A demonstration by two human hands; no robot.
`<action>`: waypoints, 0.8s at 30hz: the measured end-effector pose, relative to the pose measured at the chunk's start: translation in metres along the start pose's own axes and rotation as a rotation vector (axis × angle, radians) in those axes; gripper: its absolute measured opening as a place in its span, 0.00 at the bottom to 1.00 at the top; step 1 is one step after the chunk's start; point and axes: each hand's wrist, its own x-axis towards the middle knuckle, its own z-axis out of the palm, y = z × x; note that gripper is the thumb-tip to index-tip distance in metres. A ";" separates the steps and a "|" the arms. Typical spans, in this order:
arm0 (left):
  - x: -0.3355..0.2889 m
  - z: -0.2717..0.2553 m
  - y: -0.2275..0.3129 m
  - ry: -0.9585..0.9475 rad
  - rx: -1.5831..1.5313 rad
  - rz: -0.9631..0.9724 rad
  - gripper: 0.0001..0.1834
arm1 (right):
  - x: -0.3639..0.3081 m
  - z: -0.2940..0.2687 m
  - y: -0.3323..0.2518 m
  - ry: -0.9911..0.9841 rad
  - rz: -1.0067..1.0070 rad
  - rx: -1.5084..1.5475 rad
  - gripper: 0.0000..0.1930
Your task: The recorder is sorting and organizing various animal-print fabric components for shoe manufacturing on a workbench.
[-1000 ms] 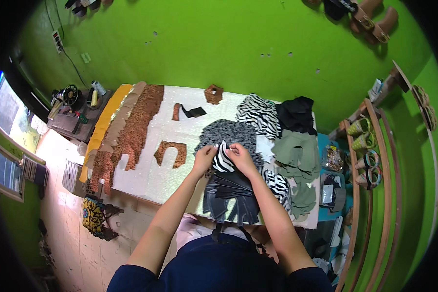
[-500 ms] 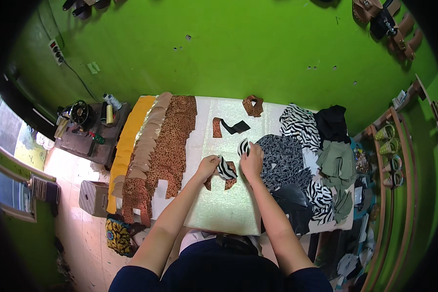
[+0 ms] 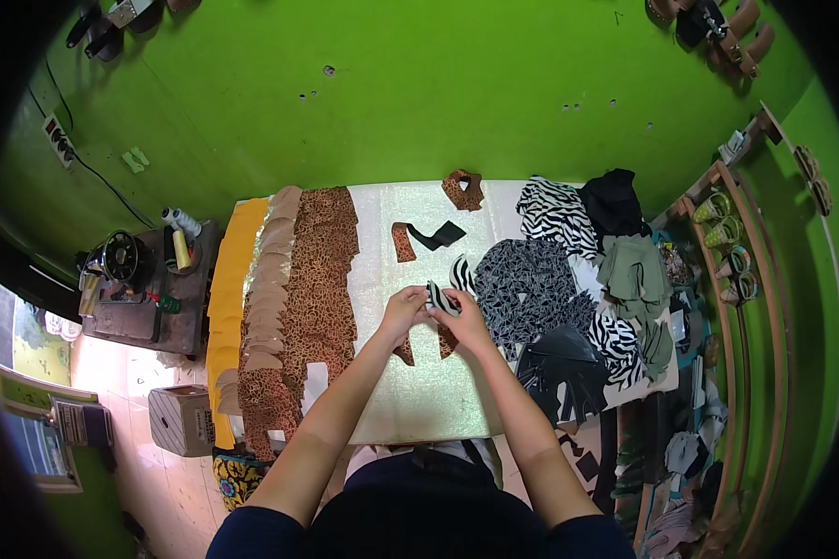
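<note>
Bright green wall point(image 3: 457, 112) fills the far side of the room, and before it stands a pale counter point(image 3: 419, 410), whose middle serves as the centre of the dial. Beyond its edge at 3 o'clock leans a wooden shoe rack point(image 3: 748, 216). On the counter, between 9 and 10 o'clock, runs a long row of brown spotted pieces point(image 3: 331, 270), with a tan row point(image 3: 268, 303) and a yellow row point(image 3: 226, 321) beside it, farther out. A grey-and-black pile point(image 3: 531, 279) lies at 3 o'clock, black pieces point(image 3: 569, 349) at 4, olive green pieces point(image 3: 629, 265) near 3 at the far edge, and a zebra-striped pile point(image 3: 555, 219) at 2. Off the counter, a box point(image 3: 182, 419) sits on the floor at 8 o'clock. Toward 12 lie a black-and-brown strip point(image 3: 433, 238) and, farther out, a holed brown piece point(image 3: 463, 191). At the centre, the left hand point(image 3: 403, 312) and right hand point(image 3: 464, 323) are close together, fingertips pinching a small striped piece point(image 3: 441, 298) between them, above a spotted cutout point(image 3: 449, 343) on the counter. Just past the right hand, at 1 o'clock, shows another striped piece point(image 3: 460, 272); whether that hand touches it, I cannot tell.
</note>
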 end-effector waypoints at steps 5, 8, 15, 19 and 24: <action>0.004 -0.008 0.001 0.034 0.127 0.097 0.11 | 0.004 0.000 0.005 -0.029 0.025 0.053 0.16; 0.006 -0.010 0.002 0.035 0.121 0.091 0.11 | 0.000 0.003 -0.007 0.069 -0.186 -0.271 0.16; 0.010 -0.018 -0.002 0.076 0.316 0.204 0.11 | 0.009 0.006 -0.016 0.090 -0.109 -0.243 0.16; 0.011 -0.028 0.003 0.075 0.557 0.282 0.10 | 0.016 -0.008 -0.004 0.354 -0.089 -0.560 0.17; 0.010 -0.031 0.011 -0.070 0.811 0.414 0.12 | 0.021 -0.006 -0.007 -0.186 0.014 0.146 0.23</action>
